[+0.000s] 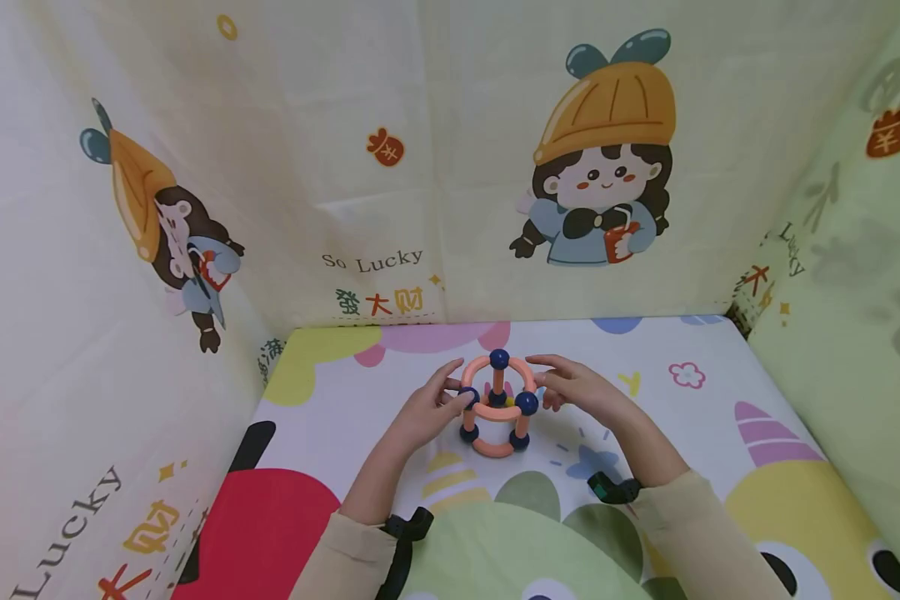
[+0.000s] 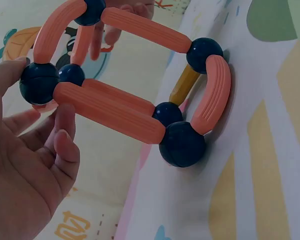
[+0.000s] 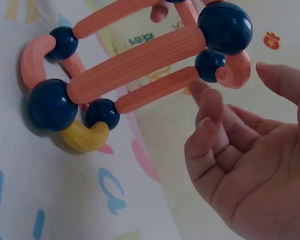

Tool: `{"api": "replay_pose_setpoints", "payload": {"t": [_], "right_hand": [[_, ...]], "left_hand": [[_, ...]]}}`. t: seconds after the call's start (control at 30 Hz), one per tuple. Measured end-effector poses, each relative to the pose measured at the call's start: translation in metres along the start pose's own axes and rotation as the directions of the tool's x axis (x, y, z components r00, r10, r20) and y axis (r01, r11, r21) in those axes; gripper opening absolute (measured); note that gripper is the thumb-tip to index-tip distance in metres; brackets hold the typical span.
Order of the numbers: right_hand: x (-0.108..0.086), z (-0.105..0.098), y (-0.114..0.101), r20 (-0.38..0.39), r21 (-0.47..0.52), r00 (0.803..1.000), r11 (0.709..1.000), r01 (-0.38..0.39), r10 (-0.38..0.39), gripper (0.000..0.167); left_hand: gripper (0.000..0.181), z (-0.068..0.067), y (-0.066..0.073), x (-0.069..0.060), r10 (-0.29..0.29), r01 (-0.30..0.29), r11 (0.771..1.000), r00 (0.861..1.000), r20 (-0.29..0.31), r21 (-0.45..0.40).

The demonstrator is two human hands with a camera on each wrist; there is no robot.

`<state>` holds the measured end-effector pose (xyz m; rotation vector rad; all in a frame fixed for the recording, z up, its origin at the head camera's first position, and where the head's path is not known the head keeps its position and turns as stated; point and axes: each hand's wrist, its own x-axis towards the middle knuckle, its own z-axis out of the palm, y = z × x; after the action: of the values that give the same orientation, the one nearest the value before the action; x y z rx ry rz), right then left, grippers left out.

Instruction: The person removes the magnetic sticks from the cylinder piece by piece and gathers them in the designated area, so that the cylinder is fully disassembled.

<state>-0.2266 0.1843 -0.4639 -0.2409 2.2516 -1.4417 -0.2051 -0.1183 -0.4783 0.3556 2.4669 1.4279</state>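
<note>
A toy frame of navy balls and salmon rods (image 1: 492,412) stands upright on the patterned cloth, straight rods joining its upper and lower rings. Low at the back, a yellow curved rod (image 3: 87,137) links two balls. At the frame's upper left, my left hand (image 1: 422,412) has its thumb on a navy ball (image 2: 39,83), with fingers curled behind it; their contact is partly hidden. My right hand (image 1: 585,392) hovers at the upper right side, fingers loosely bent. In the right wrist view its thumb is apart from the frame, while a fingertip lies by a salmon rod (image 3: 157,90).
A cloth with cartoon prints (image 1: 667,425) covers the table. Pale printed curtains (image 1: 450,167) rise behind it and at both sides. Dark straps (image 1: 408,529) circle both wrists, below the beige sleeves (image 1: 352,554).
</note>
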Motion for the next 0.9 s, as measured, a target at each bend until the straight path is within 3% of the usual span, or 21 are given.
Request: {"api": "replay_pose_setpoints", "payload": {"t": [0.33, 0.9], "right_hand": [[0.007, 0.008, -0.002, 0.054, 0.194, 0.998, 0.981, -0.001, -0.01, 0.058], [0.013, 0.014, 0.003, 0.044, 0.172, 0.998, 0.985, 0.032, -0.04, 0.057]], "left_hand": [[0.068, 0.004, 0.001, -0.002, 0.05, -0.049, 0.998, 0.999, 0.012, -0.035], [0.066, 0.004, -0.004, 0.0, 0.035, -0.035, 0.997, 0.999, -0.003, -0.064]]}}
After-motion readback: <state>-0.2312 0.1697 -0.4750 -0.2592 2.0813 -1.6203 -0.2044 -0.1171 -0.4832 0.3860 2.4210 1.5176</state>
